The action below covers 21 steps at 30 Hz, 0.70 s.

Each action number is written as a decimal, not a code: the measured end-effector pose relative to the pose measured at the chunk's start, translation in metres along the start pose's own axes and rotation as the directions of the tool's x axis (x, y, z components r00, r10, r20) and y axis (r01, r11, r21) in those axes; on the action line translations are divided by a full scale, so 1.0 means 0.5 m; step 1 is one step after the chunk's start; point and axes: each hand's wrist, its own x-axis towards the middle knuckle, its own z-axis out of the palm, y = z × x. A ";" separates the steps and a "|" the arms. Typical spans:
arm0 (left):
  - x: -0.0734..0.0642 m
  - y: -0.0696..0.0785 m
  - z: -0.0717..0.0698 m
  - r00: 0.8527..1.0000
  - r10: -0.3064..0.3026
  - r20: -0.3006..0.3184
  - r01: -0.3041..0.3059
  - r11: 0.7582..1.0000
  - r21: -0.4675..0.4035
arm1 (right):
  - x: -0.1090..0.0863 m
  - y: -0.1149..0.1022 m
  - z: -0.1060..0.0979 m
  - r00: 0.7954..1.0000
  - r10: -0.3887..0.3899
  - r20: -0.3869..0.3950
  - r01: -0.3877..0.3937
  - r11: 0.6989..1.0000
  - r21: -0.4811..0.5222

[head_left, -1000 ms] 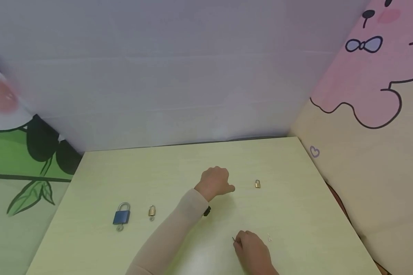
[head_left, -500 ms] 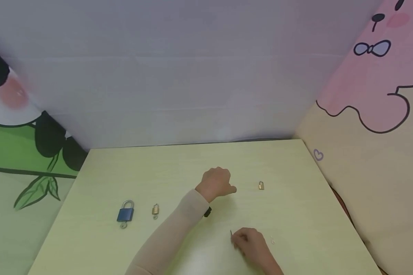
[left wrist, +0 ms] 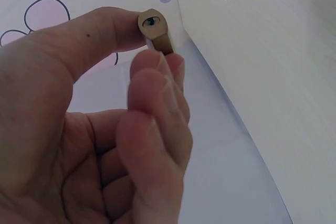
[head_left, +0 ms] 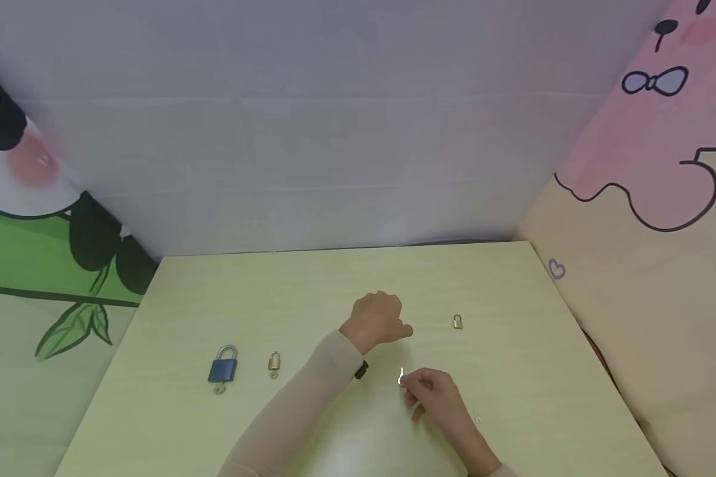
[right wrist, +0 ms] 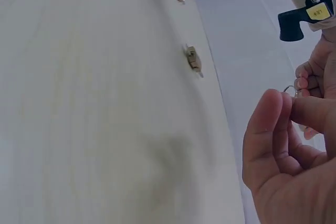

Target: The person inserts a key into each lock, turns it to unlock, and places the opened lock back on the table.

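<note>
My left hand (head_left: 376,322) is held above the middle of the table, pinching a small brass padlock (left wrist: 153,27) between thumb and fingers. In the left wrist view the padlock's keyhole end faces the camera; fingers cover part of its body. Nearer the front, my right hand (head_left: 438,397) pinches a small silvery key (head_left: 401,377) with thumb and forefinger. The key stands apart from the left hand in the head view. In the right wrist view a thin curved metal edge (right wrist: 289,88) shows past the right fingertips (right wrist: 268,103).
A blue padlock (head_left: 222,371) with a key in it lies at the left, beside a brass padlock (head_left: 274,362), also keyed. One more small brass padlock (head_left: 457,322) lies at the right. A tiny pale object (head_left: 477,417) lies near the right forearm. Walls border the table (head_left: 244,285).
My right hand has lifted and moved forward, closer to the left hand, and the key now points away from me. The left hand has stayed almost still. The head view has shifted slightly.
</note>
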 end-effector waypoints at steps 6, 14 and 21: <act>-0.002 0.002 0.002 1.000 0.007 0.003 -0.007 1.000 0.005 | 0.024 -0.006 -0.004 1.000 -0.007 -0.006 0.008 0.999 0.043; -0.006 0.006 0.007 1.000 0.014 0.018 -0.014 1.000 0.002 | 0.039 -0.031 -0.013 0.999 0.007 -0.043 -0.004 0.998 0.068; -0.009 0.007 0.013 1.000 0.013 0.019 -0.014 1.000 0.015 | 0.038 -0.045 -0.018 1.000 -0.009 -0.021 0.011 0.994 0.108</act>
